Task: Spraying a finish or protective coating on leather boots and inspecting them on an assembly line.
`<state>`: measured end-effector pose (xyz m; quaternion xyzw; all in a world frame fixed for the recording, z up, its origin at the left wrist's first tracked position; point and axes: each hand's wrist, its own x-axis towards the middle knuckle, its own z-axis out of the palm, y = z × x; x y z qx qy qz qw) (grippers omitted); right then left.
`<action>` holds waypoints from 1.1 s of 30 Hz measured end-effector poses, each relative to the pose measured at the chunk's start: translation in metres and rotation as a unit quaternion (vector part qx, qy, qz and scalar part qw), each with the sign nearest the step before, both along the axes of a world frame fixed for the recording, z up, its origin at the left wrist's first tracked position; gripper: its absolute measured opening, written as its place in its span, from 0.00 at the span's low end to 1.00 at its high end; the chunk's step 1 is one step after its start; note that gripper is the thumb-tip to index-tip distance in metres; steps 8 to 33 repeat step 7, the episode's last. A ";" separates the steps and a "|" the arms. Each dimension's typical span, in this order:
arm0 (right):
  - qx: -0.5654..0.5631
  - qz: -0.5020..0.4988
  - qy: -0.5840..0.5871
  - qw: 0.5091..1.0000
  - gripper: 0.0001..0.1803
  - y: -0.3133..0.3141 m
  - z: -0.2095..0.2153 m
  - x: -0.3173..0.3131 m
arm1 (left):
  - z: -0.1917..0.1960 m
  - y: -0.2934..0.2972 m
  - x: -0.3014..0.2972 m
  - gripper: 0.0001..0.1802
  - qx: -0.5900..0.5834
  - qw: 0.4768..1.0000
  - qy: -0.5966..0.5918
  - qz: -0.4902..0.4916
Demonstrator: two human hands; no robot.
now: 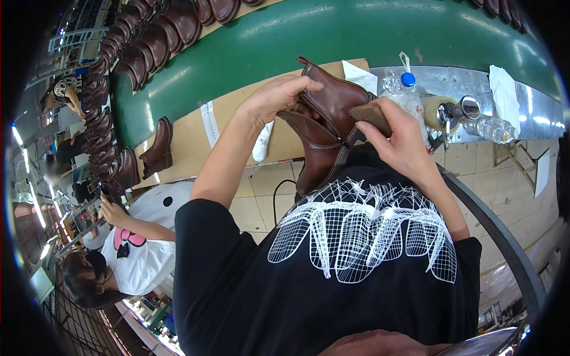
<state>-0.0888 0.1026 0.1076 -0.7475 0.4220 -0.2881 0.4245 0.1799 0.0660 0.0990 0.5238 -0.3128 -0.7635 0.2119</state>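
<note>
In front of my chest is a glossy brown leather ankle boot (335, 98), its shaft spread apart with a zip edge along the opening. My left hand (282, 98) grips the shaft at the left, thumb on the outside and some fingers hidden within the opening. Between thumb and fingers, my right hand (395, 133) pinches a flat tan-brown block (371, 117), whose material I cannot make out. The block lies against or very close to the boot's right side. Part of the boot rests low against my black shirt.
Cardboard (190, 133) covers the bench edge, with another brown boot (157, 149) standing on it. Rows of brown shoes (157, 41) line the green surface (261, 44). At right are a blue-capped bottle (408, 79) and a metal fixture (454, 113). A person (133, 249) sits at left.
</note>
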 end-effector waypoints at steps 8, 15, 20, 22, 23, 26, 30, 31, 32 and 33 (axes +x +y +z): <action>-0.047 0.007 0.032 0.998 0.16 0.003 0.001 0.012 | 0.021 0.021 -0.004 0.24 0.025 0.999 0.018 0.044; -0.047 0.007 0.032 0.998 0.16 0.003 0.001 0.012 | 0.021 0.021 -0.004 0.24 0.025 0.999 0.018 0.044; -0.047 0.007 0.032 0.998 0.16 0.003 0.001 0.012 | 0.021 0.021 -0.004 0.24 0.025 0.999 0.018 0.044; -0.047 0.007 0.032 0.998 0.16 0.003 0.001 0.012 | 0.021 0.021 -0.004 0.24 0.025 0.999 0.018 0.044; -0.047 0.007 0.032 0.998 0.16 0.003 0.001 0.012 | 0.021 0.021 -0.004 0.24 0.025 0.999 0.018 0.044; -0.047 0.007 0.032 0.998 0.16 0.003 0.001 0.012 | 0.021 0.021 -0.004 0.24 0.025 0.999 0.018 0.044; -0.047 0.007 0.032 0.998 0.16 0.003 0.001 0.012 | 0.021 0.021 -0.004 0.24 0.025 0.999 0.018 0.044; -0.047 0.007 0.032 0.998 0.16 0.003 0.001 0.012 | 0.021 0.021 -0.004 0.24 0.025 0.999 0.018 0.044; -0.047 0.007 0.032 0.998 0.16 0.003 0.001 0.012 | 0.021 0.021 -0.004 0.24 0.025 0.999 0.018 0.044; -0.047 0.007 0.032 0.998 0.16 0.003 0.001 0.012 | 0.021 0.021 -0.004 0.24 0.025 0.999 0.018 0.044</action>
